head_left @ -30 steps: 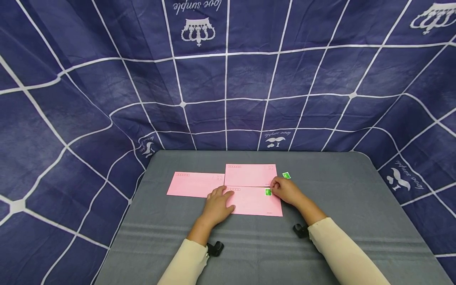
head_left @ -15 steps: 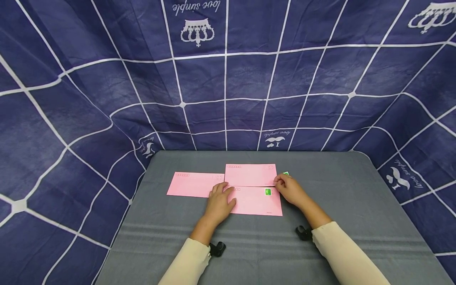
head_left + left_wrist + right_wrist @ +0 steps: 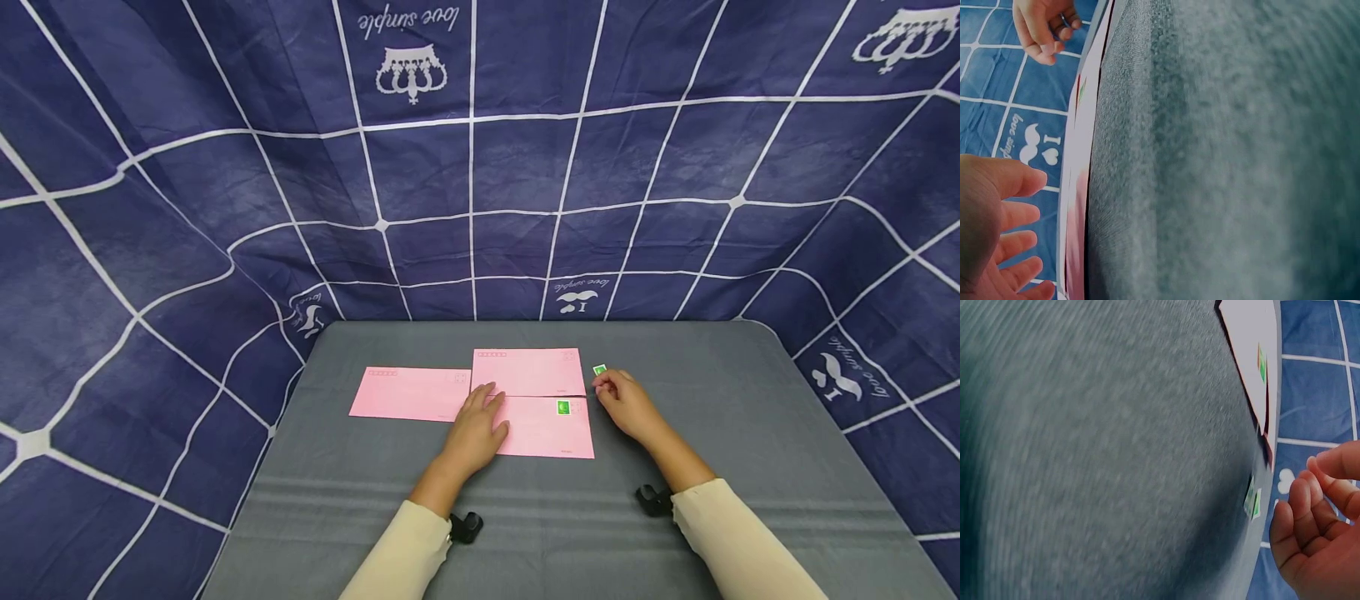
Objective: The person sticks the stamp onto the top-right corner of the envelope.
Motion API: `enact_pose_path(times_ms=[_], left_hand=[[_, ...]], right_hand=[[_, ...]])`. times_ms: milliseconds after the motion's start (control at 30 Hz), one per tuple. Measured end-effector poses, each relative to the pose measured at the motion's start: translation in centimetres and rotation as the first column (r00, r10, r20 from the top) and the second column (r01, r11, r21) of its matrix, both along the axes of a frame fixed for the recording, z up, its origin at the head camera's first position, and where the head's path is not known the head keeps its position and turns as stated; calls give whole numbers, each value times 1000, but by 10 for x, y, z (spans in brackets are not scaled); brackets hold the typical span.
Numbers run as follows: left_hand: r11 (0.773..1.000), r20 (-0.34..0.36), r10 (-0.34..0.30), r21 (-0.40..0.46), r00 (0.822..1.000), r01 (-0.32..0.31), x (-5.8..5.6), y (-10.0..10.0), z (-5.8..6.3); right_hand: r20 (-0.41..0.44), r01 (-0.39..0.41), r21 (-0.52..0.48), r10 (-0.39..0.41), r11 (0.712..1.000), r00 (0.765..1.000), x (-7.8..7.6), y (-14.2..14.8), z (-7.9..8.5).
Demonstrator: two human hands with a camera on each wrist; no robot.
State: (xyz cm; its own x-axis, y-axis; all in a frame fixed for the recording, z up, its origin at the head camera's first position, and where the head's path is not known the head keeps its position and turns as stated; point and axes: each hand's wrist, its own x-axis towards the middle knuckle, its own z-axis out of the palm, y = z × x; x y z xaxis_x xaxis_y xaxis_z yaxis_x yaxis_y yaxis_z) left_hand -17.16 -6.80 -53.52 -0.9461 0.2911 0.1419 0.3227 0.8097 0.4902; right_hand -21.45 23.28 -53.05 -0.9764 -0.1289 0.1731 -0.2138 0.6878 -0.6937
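Lightly rested with left hand (image 3: 476, 427), fingers spread, over 9 o'clock end of stamped envelope (image 3: 543, 435); hovered with right hand (image 3: 628, 406), fingers narrow and apparently holding nothing, just beside loose green stamp (image 3: 599, 369) at 11 o'clock; probably called for a gentle edge pinch, without bending corners
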Motion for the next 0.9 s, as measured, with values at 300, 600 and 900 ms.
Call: enact_pose_path(times_ms=[300, 600, 900], left_hand=[[997, 9, -48, -64, 999, 48, -6, 5, -5], [990, -7, -90, -110, 996, 89, -15, 8, -5], [983, 12, -93, -159, 996, 93, -23, 10, -2]], right_hand=[[-4, 75, 40, -75, 996, 997, -1, 14, -4], [83, 109, 91, -116, 990, 990, -4, 22, -10], [123, 103, 77, -112, 992, 986, -11, 27, -14]])
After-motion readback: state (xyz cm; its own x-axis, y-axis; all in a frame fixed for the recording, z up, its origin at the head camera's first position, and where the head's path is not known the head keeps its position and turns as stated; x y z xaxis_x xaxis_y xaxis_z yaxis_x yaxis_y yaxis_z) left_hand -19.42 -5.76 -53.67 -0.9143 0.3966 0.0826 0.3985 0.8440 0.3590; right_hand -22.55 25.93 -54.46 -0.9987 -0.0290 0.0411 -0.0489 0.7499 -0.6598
